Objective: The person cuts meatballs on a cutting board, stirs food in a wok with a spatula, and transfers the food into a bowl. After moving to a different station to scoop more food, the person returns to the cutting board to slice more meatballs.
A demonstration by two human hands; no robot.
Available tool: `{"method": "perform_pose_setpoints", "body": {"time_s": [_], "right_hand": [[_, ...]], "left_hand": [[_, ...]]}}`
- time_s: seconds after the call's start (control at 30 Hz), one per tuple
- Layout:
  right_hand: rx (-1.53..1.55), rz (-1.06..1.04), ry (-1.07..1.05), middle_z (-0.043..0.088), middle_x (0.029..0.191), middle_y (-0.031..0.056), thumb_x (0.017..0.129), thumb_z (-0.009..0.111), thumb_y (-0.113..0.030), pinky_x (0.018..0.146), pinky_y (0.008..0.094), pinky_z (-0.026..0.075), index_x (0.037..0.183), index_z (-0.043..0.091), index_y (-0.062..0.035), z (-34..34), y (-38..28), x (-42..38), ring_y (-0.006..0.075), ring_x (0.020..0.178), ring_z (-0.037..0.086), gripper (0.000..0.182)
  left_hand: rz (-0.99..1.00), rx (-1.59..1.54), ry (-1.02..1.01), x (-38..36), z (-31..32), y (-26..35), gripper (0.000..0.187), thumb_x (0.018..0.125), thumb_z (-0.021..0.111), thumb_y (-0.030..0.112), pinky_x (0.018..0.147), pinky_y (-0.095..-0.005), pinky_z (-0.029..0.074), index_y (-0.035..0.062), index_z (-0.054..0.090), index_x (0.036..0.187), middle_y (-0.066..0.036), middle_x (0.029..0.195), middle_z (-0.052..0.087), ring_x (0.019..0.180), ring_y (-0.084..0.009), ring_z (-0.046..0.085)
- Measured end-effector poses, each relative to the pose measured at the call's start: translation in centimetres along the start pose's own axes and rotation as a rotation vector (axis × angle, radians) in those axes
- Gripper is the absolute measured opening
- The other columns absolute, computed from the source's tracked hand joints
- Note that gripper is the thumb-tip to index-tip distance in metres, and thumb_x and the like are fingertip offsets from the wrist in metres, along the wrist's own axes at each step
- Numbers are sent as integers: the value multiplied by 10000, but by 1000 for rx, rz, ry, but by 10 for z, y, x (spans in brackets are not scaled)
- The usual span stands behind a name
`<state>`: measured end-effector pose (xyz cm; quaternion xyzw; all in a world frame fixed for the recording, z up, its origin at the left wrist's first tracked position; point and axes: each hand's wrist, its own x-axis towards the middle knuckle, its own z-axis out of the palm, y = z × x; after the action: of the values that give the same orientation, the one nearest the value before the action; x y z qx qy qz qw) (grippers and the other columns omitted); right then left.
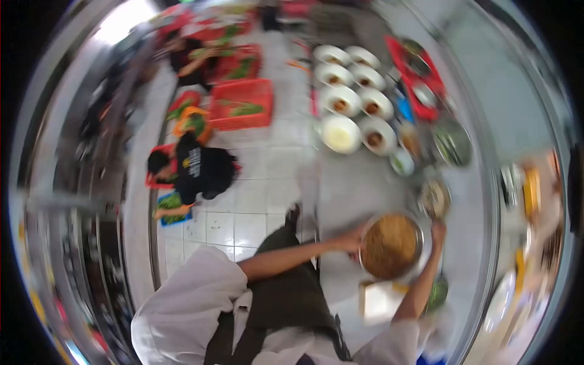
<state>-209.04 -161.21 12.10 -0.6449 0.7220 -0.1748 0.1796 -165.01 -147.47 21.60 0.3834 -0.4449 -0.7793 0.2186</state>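
Observation:
A round metal bowl point(390, 246) full of a brown, grainy food sits on the grey metal counter in front of me. Its left rim is gripped by my left hand point(349, 241). My right hand point(438, 231) is closed just off the bowl's right side, directly below a smaller metal bowl point(434, 199) with pale contents. Blur hides what its fingers hold. Close to my right forearm lie a white square block or box point(380, 302) and a container of something green point(437, 294).
White bowls point(340, 134) stand in two rows at the counter's far end, several with brown food. A red tray point(420, 79) and a metal pot with utensils point(451, 143) line the right side. Left, two people crouch by red crates point(242, 102) of greens on tiled floor.

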Motion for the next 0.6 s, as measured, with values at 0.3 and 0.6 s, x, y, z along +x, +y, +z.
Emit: {"method": "perform_pose_setpoints", "body": {"time_s": [0.3, 0.6], "right_hand": [[694, 583, 82, 541, 1317, 269, 996, 471, -473, 1047, 416, 382, 1356, 435, 78, 3, -34, -143, 369, 1185, 534, 659], [659, 525, -8, 548, 992, 100, 998, 422, -383, 930, 383, 421, 1028, 537, -61, 10, -85, -219, 232, 979, 516, 342]], "left_hand": [[46, 499, 240, 39, -17, -33, 714, 930, 525, 196, 686, -432, 640, 191, 171, 1550, -250, 1123, 649, 936, -327, 712], [40, -2, 18, -21, -30, -32, 827, 912, 552, 216, 725, -471, 631, 229, 27, 1551, -232, 1280, 536, 1041, -358, 659]]}}
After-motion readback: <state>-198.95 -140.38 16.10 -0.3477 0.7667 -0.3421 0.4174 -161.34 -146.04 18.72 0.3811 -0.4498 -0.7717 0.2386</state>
